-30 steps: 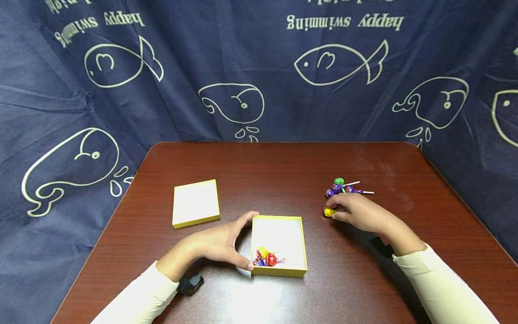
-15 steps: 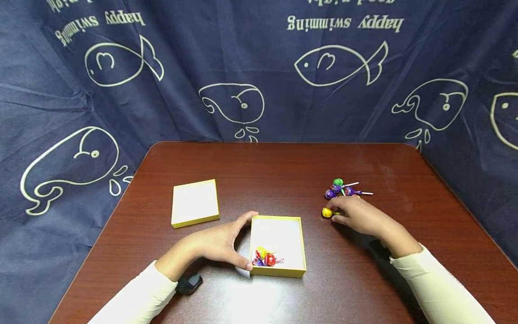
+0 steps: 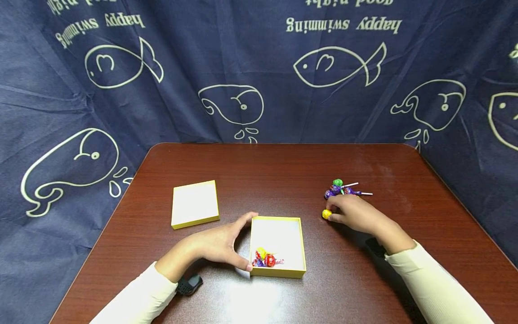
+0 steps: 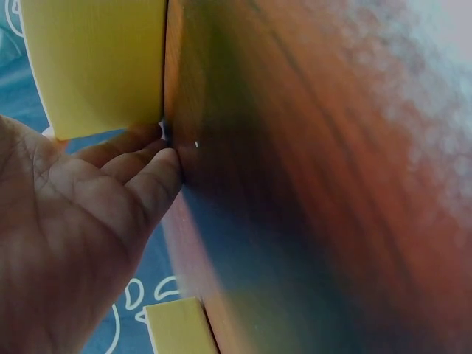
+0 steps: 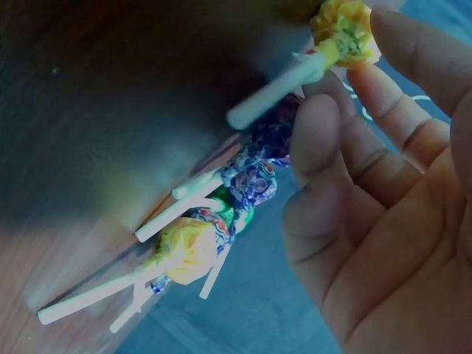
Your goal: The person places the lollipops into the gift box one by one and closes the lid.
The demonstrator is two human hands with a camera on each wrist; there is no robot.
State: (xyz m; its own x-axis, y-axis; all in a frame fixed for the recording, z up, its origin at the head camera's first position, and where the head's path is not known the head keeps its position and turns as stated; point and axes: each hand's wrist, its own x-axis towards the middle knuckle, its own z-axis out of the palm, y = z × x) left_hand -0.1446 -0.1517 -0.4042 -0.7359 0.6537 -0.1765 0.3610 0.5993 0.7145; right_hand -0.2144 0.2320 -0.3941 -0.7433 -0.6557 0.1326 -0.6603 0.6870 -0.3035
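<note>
In the head view, my left hand [image 3: 220,240] spans the left side of a shallow yellow box [image 3: 279,236], thumb at the near corner and index finger at the far one. Its fingers look fairly straight in the left wrist view, beside the yellow box wall [image 4: 99,66]. Inside the box's near left corner lie several wrapped lollipops [image 3: 270,259], red, yellow and purple. My right hand [image 3: 360,216] pinches the head of a yellow lollipop [image 5: 343,33] between thumb and finger, low over the table. Its white stick points away from the fingers in the right wrist view.
Just beyond my right hand lies a pile of lollipops [image 3: 333,189] in purple, green and yellow wrappers, sticks pointing various ways. A matching yellow lid [image 3: 195,204] with a white inside sits at the left of the brown table [image 3: 259,171]. Behind hangs a blue fish-patterned cloth [image 3: 259,58].
My right hand has shifted slightly left, and its fingertips have drawn in around the yellow lollipop's head. The left hand and the box stay in place.
</note>
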